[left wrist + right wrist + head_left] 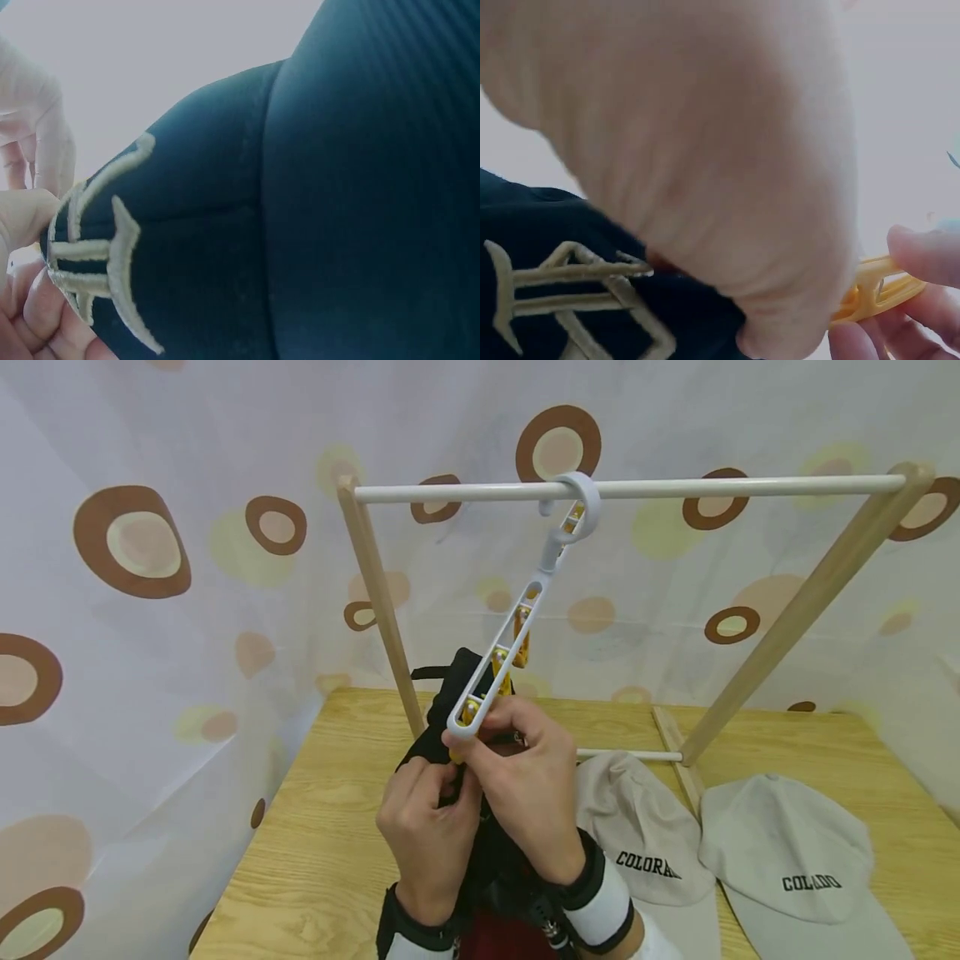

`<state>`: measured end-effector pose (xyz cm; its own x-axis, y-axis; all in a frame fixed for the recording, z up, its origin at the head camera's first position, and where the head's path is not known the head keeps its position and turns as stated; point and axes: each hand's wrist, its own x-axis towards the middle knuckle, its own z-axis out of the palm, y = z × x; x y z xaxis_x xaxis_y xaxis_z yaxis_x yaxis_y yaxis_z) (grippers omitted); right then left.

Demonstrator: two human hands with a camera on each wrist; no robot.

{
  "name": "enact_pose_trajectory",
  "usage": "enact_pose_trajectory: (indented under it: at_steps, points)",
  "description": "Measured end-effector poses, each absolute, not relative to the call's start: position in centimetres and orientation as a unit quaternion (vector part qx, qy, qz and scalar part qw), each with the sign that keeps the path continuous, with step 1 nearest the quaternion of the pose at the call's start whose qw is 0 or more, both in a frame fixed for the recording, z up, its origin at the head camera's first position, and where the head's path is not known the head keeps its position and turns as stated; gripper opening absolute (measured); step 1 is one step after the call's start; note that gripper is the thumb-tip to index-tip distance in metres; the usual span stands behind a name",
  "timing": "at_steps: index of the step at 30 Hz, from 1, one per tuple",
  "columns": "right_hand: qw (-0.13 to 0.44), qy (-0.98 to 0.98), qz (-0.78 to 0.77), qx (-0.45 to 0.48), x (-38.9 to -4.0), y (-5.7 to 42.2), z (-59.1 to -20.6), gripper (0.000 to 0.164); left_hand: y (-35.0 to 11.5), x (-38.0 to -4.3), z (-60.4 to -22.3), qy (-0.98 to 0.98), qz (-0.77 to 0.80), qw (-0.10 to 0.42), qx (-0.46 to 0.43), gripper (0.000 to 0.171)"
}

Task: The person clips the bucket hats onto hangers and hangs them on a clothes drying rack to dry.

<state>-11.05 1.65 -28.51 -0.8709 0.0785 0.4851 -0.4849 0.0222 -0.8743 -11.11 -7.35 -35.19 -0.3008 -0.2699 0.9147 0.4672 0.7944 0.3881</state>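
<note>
A black cap [448, 697] with pale embroidered lettering [120, 255] stands on edge beneath the near end of a white clip hanger [534, 587]. My left hand [431, 831] grips the cap's edge between thumb and curled fingers. Just right of it, my right hand [536, 777] pinches a yellow clip [874, 296] at the hanger's near end. Several other yellow clips [522, 639] hang along the hanger. In the right wrist view a large blurred hand hides part of the cap and clip. Whether the clip bites the cap cannot be made out.
The hanger's hook loops over the white bar [712, 487] of a wooden-legged rack [806, 610]. Two beige caps [633, 814] with dark lettering lie on the wooden table [315, 827] at the right. A patterned sheet [187, 677] hangs behind and to the left.
</note>
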Motion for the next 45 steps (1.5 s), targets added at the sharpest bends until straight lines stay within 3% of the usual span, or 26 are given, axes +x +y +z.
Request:
enact_pose_trajectory:
  at_steps: [23,30,45]
  points:
    - [0.308,-0.697,0.614,0.205,-11.7,0.9,-29.8,0.015,-7.0,-11.2,-35.5,-0.738,-0.307,0.600,-0.037,0.030]
    - [0.332,-0.705,0.581,0.236,-12.0,1.0,-29.8,0.012,-6.8,-11.0,-35.7,-0.742,-0.306,0.596,-0.022,0.025]
    - [0.334,-0.743,0.516,0.264,-11.8,0.5,-30.2,0.014,-7.2,-10.9,-35.7,-0.744,-0.327,0.583,-0.011,0.031]
